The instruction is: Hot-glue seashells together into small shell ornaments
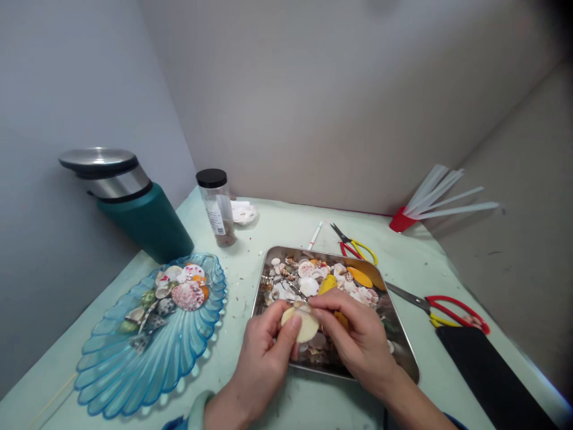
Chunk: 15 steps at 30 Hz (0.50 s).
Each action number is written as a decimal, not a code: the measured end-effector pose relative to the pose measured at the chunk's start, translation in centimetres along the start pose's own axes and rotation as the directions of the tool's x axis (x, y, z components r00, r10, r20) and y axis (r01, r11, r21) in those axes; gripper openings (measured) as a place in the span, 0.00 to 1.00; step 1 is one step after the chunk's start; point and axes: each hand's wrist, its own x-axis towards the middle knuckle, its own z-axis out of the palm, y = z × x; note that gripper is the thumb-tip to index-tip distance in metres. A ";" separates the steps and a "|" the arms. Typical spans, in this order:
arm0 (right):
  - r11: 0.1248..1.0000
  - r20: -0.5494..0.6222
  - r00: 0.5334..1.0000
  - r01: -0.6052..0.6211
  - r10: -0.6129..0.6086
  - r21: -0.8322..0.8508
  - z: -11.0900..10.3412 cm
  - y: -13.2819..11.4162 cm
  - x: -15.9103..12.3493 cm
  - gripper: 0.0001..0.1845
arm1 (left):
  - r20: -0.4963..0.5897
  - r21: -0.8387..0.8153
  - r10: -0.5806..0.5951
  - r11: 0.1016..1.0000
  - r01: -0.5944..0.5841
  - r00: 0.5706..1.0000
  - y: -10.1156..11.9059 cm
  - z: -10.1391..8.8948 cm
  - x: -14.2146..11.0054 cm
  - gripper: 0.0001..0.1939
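A pale yellow seashell [305, 326] is pinched between the thumb and fingers of my left hand [268, 352], over the near part of a metal tray [308, 371]. My right hand [358, 337] has thumb and forefinger closed at the shell's upper right edge. Whatever small thing those fingertips may grip is too fine to make out. Around and beyond my hands the tray holds many shells, among them a white one [308, 286], an orange one [360, 277] and a bright yellow piece [328, 283].
On the left, a blue scalloped dish [179, 364] bears shells, with a teal bottle [143, 221] behind it. A black-lidded jar [215, 209] stands farther back. Small scissors [353, 243], larger red-handled scissors [447, 309], a black flat case [487, 376] and a red cup of strips [401, 221] lie rightward.
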 end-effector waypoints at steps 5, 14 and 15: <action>1.000 0.002 1.000 0.009 -0.009 -0.008 -0.1 0.0 -0.1 0.08 | -0.010 0.023 0.016 1.000 -0.016 1.000 -0.1 0.1 -0.1 0.15; 0.991 0.001 0.994 0.110 -0.111 -0.081 0.0 -0.3 0.3 0.11 | -0.041 0.164 0.076 0.984 -0.068 0.996 -0.2 0.3 -0.2 0.12; 0.989 0.001 0.992 0.123 -0.123 -0.080 0.1 -0.3 0.3 0.12 | -0.037 0.183 0.086 0.980 -0.077 0.996 -0.2 0.3 -0.2 0.12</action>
